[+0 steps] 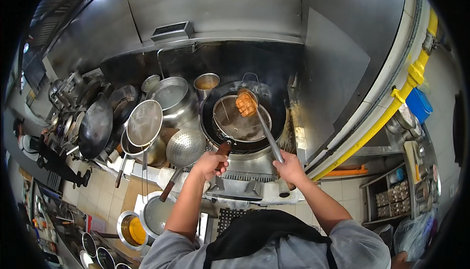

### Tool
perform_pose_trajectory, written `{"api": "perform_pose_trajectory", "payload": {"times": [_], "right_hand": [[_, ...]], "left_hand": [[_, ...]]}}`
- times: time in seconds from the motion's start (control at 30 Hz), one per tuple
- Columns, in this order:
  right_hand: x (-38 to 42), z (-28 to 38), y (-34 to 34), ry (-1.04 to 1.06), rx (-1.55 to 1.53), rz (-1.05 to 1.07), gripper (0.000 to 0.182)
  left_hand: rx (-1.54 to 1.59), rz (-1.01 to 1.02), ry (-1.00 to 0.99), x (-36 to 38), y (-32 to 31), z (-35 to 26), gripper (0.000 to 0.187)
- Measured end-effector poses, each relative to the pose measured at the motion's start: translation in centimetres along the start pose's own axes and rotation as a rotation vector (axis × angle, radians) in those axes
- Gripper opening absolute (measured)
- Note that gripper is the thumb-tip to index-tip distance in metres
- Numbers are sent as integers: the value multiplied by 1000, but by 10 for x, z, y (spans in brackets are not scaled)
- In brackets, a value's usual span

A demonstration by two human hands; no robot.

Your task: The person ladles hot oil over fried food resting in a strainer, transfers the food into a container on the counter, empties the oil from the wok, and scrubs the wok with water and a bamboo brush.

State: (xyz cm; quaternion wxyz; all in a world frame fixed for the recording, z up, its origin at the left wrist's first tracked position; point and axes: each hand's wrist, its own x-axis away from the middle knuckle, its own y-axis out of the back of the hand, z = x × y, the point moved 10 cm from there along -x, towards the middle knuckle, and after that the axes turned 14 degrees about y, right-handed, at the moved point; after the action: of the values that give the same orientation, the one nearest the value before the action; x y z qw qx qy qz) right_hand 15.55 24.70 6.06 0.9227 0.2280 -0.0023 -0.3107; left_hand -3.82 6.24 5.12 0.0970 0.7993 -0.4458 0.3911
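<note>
My left hand (210,165) is closed around the dark wooden handle (223,150) of a round strainer (237,126). The strainer rests inside a black wok (207,122) on the stove. In my right hand (290,167) is the long metal handle of a ladle (268,134), which slants up over the wok. A golden-brown piece of fried food (246,103) sits at the ladle's head, above the strainer, and covers most of that head.
Left of the wok are a perforated skimmer (186,148), a mesh sieve (145,123) and a steel pot (169,94). A small pot (206,81) stands behind. A yellow pipe (364,144) runs along the right. Another person (36,146) is at far left.
</note>
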Motion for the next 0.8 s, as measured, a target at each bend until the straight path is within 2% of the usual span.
{"api": "perform_pose_trajectory", "payload": {"times": [0.03, 0.07, 0.13, 0.2, 0.37, 0.47, 0.73, 0.8], "right_hand": [[5, 41, 9, 344, 557, -107, 36], [10, 43, 11, 334, 554, -104, 36], [20, 31, 16, 100, 621, 46, 55], [29, 36, 19, 99, 658, 61, 55], [34, 60, 44, 127, 310, -148, 54], [29, 55, 52, 205, 237, -196, 54], [26, 49, 45, 170, 154, -171, 55], [25, 37, 41, 88, 66, -158, 55]], "left_hand": [[10, 9, -7, -2, -1, -2, 7], [8, 9, 4, -8, 2, -3, 7], [71, 103, -40, -16, 0, -6, 8], [51, 100, -54, -21, 2, -2, 8], [0, 85, -112, -22, 5, 16, 8], [7, 110, -145, -27, 5, 21, 8], [-4, 79, -192, -23, 7, 21, 8], [-3, 72, -184, -22, 8, 22, 7]]}}
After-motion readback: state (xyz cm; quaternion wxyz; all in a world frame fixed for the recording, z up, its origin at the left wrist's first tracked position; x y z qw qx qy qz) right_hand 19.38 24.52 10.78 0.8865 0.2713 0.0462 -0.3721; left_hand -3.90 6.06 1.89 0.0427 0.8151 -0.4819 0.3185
